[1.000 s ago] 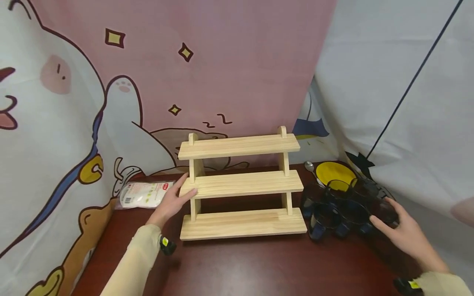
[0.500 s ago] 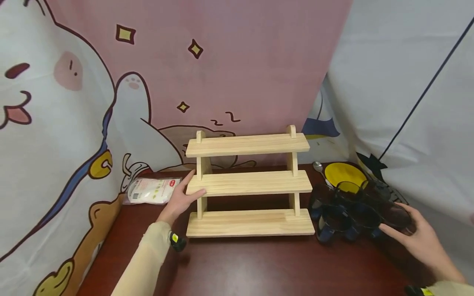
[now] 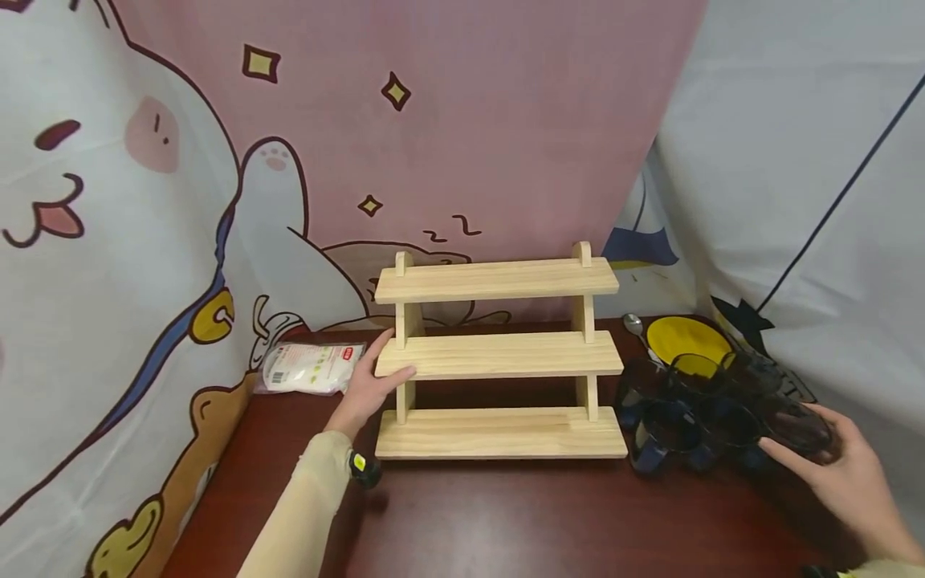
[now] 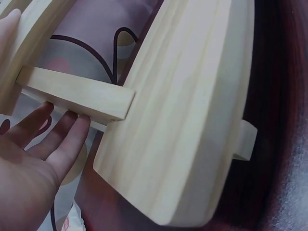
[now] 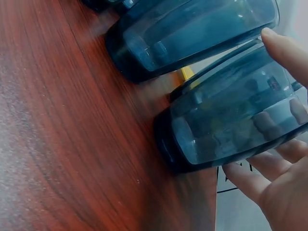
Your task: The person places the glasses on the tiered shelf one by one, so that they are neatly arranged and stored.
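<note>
A pale three-tier wooden shelf stands on the dark red-brown table. My left hand holds its left side, the thumb resting on the middle board. In the left wrist view, several fingertips touch the side upright. Farther right, my right hand grips a dark blue drinking glass at the outer end of a cluster. The right wrist view has this glass between thumb and fingers; whether its base is off the table cannot be told. Another blue glass stands close beside it.
Several more dark glasses crowd right of the shelf. Behind them lie a yellow plate and a metal spoon. A white plastic packet is at the back left. Printed cloth hangs behind and at both sides.
The head view has turned slightly left, so everything sits farther right in it. The gripped glass has shifted a little away from its neighbour. My left hand stays on the shelf.
</note>
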The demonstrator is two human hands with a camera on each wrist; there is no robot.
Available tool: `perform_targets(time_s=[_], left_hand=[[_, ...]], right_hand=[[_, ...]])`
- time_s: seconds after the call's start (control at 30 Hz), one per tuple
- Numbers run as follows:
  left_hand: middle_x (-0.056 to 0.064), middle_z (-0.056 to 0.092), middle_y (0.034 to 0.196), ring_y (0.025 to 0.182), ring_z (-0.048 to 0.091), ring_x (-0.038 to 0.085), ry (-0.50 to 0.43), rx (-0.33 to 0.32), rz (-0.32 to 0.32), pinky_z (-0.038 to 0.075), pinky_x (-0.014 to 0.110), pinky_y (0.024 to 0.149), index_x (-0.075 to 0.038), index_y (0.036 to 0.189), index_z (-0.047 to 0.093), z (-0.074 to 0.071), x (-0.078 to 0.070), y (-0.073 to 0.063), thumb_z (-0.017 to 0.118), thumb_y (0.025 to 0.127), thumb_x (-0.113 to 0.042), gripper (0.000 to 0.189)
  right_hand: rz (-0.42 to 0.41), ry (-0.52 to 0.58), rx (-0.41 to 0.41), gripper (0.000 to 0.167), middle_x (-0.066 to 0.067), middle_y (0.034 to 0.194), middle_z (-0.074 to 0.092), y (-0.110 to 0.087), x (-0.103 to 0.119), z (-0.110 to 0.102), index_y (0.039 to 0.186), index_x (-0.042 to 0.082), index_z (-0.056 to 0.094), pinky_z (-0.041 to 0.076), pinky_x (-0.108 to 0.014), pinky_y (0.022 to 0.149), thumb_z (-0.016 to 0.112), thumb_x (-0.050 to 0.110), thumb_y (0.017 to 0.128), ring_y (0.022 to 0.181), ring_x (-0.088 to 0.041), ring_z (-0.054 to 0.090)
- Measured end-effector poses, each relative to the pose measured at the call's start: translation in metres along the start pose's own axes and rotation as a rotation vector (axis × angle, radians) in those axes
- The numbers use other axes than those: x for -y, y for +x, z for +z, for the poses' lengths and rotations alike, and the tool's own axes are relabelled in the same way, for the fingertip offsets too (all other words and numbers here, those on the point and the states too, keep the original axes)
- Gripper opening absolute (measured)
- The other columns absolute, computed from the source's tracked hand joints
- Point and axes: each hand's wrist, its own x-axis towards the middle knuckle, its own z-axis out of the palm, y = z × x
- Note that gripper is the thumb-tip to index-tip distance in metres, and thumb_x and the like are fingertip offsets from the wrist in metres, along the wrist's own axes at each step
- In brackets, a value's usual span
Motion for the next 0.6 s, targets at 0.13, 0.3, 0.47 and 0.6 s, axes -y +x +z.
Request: perform_targets(time_s=[0.13,0.3,0.47,0.6], left_hand=[[0.005,0.047,0.160,0.136,0.052,0.026,-0.032,-0.001,-0.002,0.041,0.045,0.115,-0.033,0.163,0.039,0.002,-0.001,0.000,0.087,0.090,-0.023,0.088],[0.005,0.049,0.158,0.133,0.054,0.025,-0.052,0.008,-0.010,0.043,0.041,0.113,-0.031,0.163,0.039,0.003,0.000,-0.001,0.087,0.090,-0.022,0.087],[0.004,0.048,0.159,0.134,0.053,0.027,-0.052,0.003,-0.002,0.042,0.045,0.114,-0.034,0.162,0.040,0.001,0.001,-0.001,0.086,0.090,-0.023,0.086],[0.004,0.048,0.159,0.134,0.053,0.026,-0.045,-0.002,0.001,0.041,0.046,0.114,-0.037,0.161,0.040,0.002,0.000,0.000,0.086,0.091,-0.023,0.085]], right_hand=[[0.059,-0.004,-0.055,0.098,-0.028,0.128,0.050,-0.005,0.002,-0.005,0.164,0.010,0.027,0.044,-0.011,0.056,0.086,0.031,0.089,0.078,0.022,0.038],[0.018,0.131,-0.174,0.081,0.013,0.117,0.059,-0.015,0.010,-0.018,0.160,0.020,0.039,0.044,-0.004,0.063,0.082,0.008,0.092,0.082,0.020,0.048],[-0.147,0.358,-0.289,0.080,0.023,0.115,0.065,-0.012,0.038,-0.036,0.149,0.004,0.054,0.048,-0.004,0.080,0.068,-0.031,0.079,0.098,0.009,0.063],[-0.197,0.363,-0.344,0.080,0.021,0.112,0.066,-0.007,0.064,-0.049,0.149,0.000,0.055,0.047,-0.004,0.081,0.061,-0.035,0.078,0.096,0.006,0.063]])
